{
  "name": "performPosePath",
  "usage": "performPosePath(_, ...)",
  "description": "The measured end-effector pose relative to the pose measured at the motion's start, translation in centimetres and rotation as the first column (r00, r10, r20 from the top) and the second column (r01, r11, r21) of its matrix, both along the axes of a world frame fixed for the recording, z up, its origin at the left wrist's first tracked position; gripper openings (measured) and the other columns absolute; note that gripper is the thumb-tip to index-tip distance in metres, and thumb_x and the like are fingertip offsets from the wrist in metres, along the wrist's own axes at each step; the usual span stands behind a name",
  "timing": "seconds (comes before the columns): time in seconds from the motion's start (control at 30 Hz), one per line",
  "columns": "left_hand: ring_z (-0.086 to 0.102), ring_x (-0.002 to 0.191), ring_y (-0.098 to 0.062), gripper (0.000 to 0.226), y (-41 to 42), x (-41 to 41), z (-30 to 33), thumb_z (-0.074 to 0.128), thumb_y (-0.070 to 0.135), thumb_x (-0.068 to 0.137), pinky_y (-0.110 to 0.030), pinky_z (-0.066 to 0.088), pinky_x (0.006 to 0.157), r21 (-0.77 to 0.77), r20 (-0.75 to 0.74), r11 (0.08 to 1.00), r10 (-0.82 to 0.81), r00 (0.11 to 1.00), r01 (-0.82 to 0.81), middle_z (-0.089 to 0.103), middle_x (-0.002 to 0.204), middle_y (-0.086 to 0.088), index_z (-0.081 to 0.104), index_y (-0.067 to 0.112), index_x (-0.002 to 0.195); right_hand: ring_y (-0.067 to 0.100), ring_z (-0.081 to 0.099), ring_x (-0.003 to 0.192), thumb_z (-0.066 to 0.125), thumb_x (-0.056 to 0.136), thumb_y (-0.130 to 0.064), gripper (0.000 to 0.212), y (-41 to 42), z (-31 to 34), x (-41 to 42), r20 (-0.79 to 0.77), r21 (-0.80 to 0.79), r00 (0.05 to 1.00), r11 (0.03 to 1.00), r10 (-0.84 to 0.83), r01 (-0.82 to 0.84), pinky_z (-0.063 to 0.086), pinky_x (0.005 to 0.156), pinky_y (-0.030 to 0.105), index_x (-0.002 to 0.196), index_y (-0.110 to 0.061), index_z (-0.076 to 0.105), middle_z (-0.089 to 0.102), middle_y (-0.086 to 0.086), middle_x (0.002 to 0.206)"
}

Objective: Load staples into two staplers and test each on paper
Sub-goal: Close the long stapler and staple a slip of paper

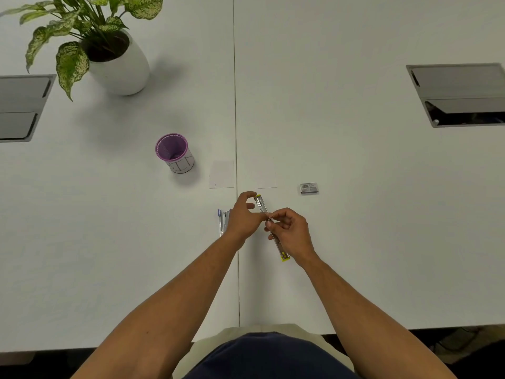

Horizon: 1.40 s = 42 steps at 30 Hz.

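White table (pixel 355 242), two slabs with a seam running up the middle. Grey cable hatches are set into it far left (pixel 21 108) and far right (pixel 459 94). A potted plant (pixel 114 61) in a white pot stands at the top left.

Near centre I see a purple mesh pen cup (pixel 175 153), upright, with a white label on its side. Two white paper slips lie beyond the hands: one (pixel 222 174) left of the seam, one (pixel 265 176) right of it, faint against the table.

A yellow stapler (pixel 263 207) is swung fully open into one long strip, lying diagonally just right of the seam. My left hand (pixel 244 217) grips its far end, fingers curled about it. My right hand (pixel 289 228) pinches something small at the strip's middle; I cannot tell what.

A blue stapler (pixel 222 221) lies just left of the left hand, partly hidden behind it.

A small staple box (pixel 309 188) sits apart, to the right of the hands.
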<state>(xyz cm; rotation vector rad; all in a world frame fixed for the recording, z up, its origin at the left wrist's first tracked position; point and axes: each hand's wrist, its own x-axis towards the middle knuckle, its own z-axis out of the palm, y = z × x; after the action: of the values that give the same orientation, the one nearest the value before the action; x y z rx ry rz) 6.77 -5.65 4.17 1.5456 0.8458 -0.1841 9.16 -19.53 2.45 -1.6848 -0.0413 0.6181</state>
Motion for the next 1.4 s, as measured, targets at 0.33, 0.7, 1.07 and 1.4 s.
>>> performPosePath(0.33,0.069,0.07,-0.023,0.047,0.0,0.5,-0.2,0.057,-0.002,0.081,-0.03,0.059,0.064,-0.179,0.006,0.963,0.204,0.979,-0.2,0.066,0.088,-0.019,0.048,0.013,0.125,0.021,0.072,0.073,0.072,0.084,-0.001,0.018,0.2,0.5,-0.1,0.001,0.015,0.999,0.999,0.035,-0.035,0.056,0.06,0.027,0.089,-0.018,0.067,0.074,0.01,0.086)
performPosePath(0.7,0.072,0.074,-0.029,0.03,0.6,0.5,-0.1,0.06,-0.004,0.085,-0.035,0.06,0.069,-0.373,0.016,0.87,0.354,0.935,-0.323,0.07,0.081,-0.018,0.051,0.008,0.111,0.019,0.07,0.072,0.066,0.088,0.0,0.017,0.1,0.3,-0.5,-0.011,0.032,1.0,0.999,0.015,-0.014,0.057,0.061,0.026,0.091,-0.017,0.066,0.072,0.009,0.091)
performPosePath(1.07,0.071,0.071,-0.03,0.016,0.5,0.8,0.4,0.058,0.006,0.092,-0.035,0.061,0.068,-0.314,0.087,0.911,0.307,0.948,-0.267,0.068,0.078,-0.016,0.052,0.009,0.106,0.021,0.07,0.073,0.065,0.09,-0.004,0.023,0.3,0.3,-0.4,-0.141,0.089,0.99,0.996,-0.013,0.026,0.057,0.055,0.034,0.108,-0.017,0.058,0.07,0.01,0.09)
performPosePath(1.4,0.073,0.084,-0.029,0.018,0.9,0.6,1.0,0.06,0.002,0.091,-0.035,0.059,0.073,-0.285,0.153,0.924,0.306,0.939,-0.255,0.07,0.094,-0.022,0.054,0.004,0.108,0.018,0.056,0.058,0.057,0.098,-0.015,0.022,1.0,1.1,-0.4,-0.276,0.179,0.957,0.983,0.085,-0.036,0.046,0.044,0.028,0.117,-0.006,0.063,0.067,0.01,0.087)
